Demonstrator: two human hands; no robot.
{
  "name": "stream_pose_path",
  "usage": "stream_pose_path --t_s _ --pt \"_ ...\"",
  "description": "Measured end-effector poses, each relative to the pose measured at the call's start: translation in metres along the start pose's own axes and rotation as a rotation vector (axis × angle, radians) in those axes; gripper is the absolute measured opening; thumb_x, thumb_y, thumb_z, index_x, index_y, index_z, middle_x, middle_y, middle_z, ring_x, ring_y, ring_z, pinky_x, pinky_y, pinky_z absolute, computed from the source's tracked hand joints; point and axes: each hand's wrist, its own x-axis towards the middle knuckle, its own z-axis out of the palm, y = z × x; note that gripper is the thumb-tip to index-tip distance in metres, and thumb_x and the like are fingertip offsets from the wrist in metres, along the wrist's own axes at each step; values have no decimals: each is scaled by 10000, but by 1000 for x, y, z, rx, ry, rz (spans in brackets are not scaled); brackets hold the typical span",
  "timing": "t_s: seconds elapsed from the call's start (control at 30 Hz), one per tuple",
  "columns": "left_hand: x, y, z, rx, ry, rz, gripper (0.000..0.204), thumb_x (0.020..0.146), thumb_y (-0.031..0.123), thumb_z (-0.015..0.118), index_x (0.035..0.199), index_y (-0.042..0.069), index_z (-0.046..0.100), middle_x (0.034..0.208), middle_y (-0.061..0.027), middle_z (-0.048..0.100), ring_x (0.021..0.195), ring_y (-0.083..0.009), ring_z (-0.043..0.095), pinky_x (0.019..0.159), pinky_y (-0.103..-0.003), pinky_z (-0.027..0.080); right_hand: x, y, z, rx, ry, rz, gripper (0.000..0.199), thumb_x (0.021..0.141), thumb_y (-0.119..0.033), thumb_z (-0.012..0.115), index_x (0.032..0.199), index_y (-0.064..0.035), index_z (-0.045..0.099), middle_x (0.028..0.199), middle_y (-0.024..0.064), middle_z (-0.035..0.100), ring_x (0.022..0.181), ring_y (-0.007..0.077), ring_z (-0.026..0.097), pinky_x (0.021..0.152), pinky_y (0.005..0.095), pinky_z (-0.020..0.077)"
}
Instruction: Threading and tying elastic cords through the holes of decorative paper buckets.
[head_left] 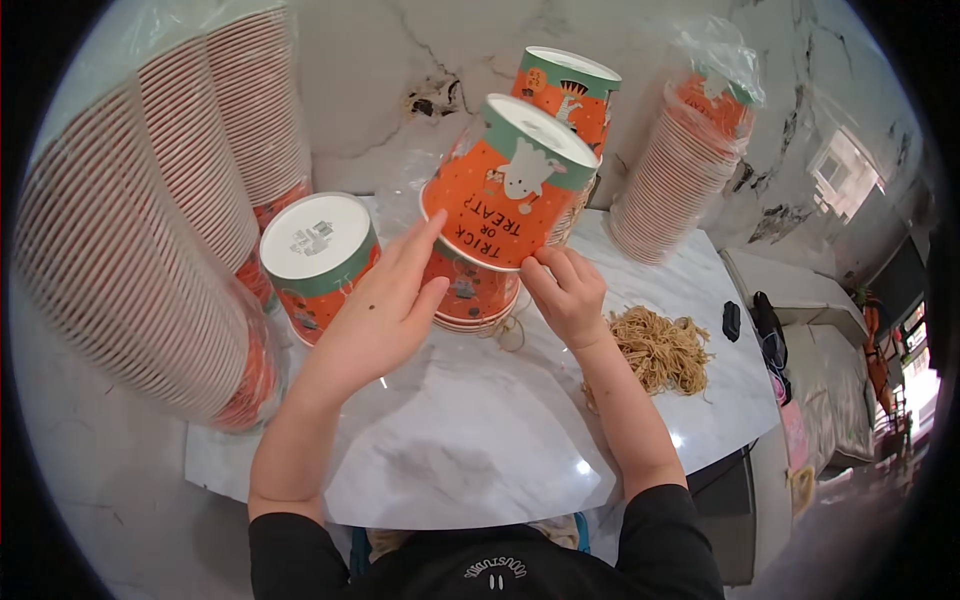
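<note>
An orange paper bucket (515, 195) with a green band and a white ghost figure is tilted upside down in front of me. My right hand (567, 290) pinches its lower rim. At its left rim are the fingertips of my left hand (385, 300), steadying it, with the thumb apart below. Under it stands a stack of similar upturned buckets (470, 290), partly hidden. Another upturned bucket (320, 240) with a white base is just left of my left hand. A thin cord with a small pale round piece (510, 335) hangs by the stack.
Tall plastic-wrapped bucket stacks (130, 260) crowd the left side. Behind the held bucket rises another stack (570, 85); a wrapped one (680, 160) stands back right. A heap of tan cords (660, 350) and a small black object (731, 321) lie on the marble-patterned table (470, 430).
</note>
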Motion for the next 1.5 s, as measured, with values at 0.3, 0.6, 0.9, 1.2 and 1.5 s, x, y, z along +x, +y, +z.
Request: stream_pose_path --t_s 0.3,0.6,0.9,1.2,1.5 --pt "5 24 -8 -85 66 -118 236 932 135 698 1068 4 556 1161 -166 587 1064 -302 647 874 -403 529 14 -2 -10 205 11 351 232 801 21 801 982 -36 668 979 102 694 803 296 699 675 361 565" --pt "-5 8 2 251 -260 153 490 884 311 784 1265 32 654 1132 -162 667 1049 -354 654 897 -452 522 21 17 -32 360 -192 354 217 830 -15 750 1009 -77 644 977 59 659 794 286 677 641 373 545" --pt "-7 -3 26 393 -725 -52 649 928 486 685 1356 12 566 1043 -220 717 991 -418 697 857 -512 546 27 12 -44 260 -516 345 295 828 -22 729 1108 -72 650 1195 102 639 1069 331 656 827 432 567" --pt "-10 39 -21 167 -101 -141 231 860 234 812 914 39 700 693 -45 659 630 -129 638 616 -272 499 36 -36 -44 395 -424 229 362 766 -139 836 1070 -82 649 1094 108 585 1037 322 605 872 440 513" --pt "-9 2 -59 559 430 160 395 732 204 869 1007 30 646 1157 -104 664 1057 -300 656 898 -431 509 32 -62 -29 230 -211 184 434 771 -91 804 1193 -114 707 1351 139 542 1264 365 526 1089 517 451"
